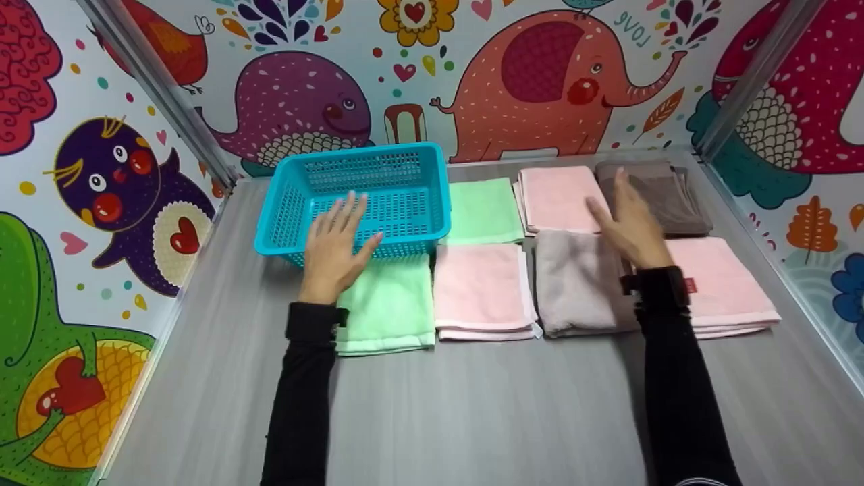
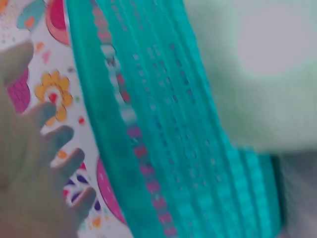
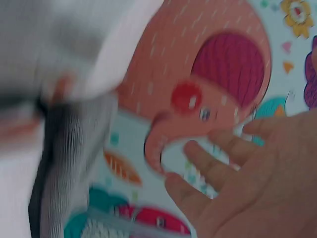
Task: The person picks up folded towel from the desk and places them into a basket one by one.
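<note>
My left hand [image 1: 334,250], fingers straight and spread, is over the front left of a blue plastic basket [image 1: 401,216]; the left wrist view shows this hand [image 2: 34,163] holding nothing. My right hand [image 1: 634,229] has its fingers extended above the folded towels, with nothing in it. In the back row lie a green towel [image 1: 480,210], a pink towel [image 1: 560,196] and a dark grey-brown towel [image 1: 678,209]. The front row has another green towel [image 1: 388,307], a pink towel [image 1: 482,287], a light grey towel [image 1: 580,287] and a pink towel with a red tag [image 1: 729,280].
A grey tabletop [image 1: 472,412] extends in front of the towels. Cartoon-printed panels [image 1: 418,88] stand at the back and both sides, with metal corner posts [image 1: 169,94] between them. The basket stands against the towels' left side.
</note>
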A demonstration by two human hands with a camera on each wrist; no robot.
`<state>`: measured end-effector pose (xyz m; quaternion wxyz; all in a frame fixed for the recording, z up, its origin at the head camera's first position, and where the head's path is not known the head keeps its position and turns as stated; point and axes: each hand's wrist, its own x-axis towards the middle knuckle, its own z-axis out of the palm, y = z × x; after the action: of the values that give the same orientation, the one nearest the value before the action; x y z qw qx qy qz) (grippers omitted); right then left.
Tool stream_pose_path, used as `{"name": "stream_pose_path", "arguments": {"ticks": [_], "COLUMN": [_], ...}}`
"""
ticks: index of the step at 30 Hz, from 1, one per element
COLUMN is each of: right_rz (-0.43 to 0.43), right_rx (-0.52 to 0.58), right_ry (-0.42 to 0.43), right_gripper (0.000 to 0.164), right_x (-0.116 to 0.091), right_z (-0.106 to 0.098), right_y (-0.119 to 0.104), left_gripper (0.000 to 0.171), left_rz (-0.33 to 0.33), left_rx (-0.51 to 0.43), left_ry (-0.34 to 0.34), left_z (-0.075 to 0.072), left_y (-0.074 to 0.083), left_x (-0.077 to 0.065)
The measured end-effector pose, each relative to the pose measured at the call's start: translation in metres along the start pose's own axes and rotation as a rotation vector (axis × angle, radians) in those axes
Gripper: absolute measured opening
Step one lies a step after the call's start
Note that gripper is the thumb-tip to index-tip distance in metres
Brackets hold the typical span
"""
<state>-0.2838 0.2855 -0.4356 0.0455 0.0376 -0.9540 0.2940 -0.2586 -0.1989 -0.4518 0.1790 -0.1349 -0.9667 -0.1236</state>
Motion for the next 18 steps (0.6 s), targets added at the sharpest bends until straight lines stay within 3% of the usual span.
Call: {"name": "stream_pose_path", "arguments": {"ticks": [5, 7, 9, 11, 14, 16, 18], "right_rz": [-0.044, -0.106, -0.170, -0.245, -0.312, -0.332, -0.325], "right_rx": [0.142, 0.171, 0.177, 0.148, 0.070, 0.014, -0.036], "right_ry": [-0.116, -0.177, -0.238, -0.288, -0.327, -0.340, -0.352], "right_gripper": [0.088, 0.084, 0.082, 0.083, 0.088, 0.092, 0.093], "right_x": [0.000, -0.001, -0.002, -0.002, -0.003, -0.004, -0.006], "right_z": [0.033, 0.047, 0.061, 0.073, 0.086, 0.091, 0.093], "right_y": [-0.028, -0.037, -0.045, -0.050, -0.054, -0.055, -0.055], "left_gripper": [0.060, 0.054, 0.048, 0.048, 0.050, 0.056, 0.061], "left_rz": [0.165, 0.240, 0.285, 0.263, 0.153, 0.077, 0.043], "left_rx": [-0.138, -0.207, -0.264, -0.262, -0.237, -0.217, -0.200], "left_ry": [0.059, 0.020, -0.063, -0.169, -0.315, -0.376, -0.419], "left_z": [0.008, 0.014, 0.024, 0.035, 0.049, 0.055, 0.060], "left_y": [0.038, 0.055, 0.068, 0.078, 0.087, 0.089, 0.092], "left_x": [0.005, 0.004, 0.002, 0.000, -0.005, -0.007, -0.008]}}
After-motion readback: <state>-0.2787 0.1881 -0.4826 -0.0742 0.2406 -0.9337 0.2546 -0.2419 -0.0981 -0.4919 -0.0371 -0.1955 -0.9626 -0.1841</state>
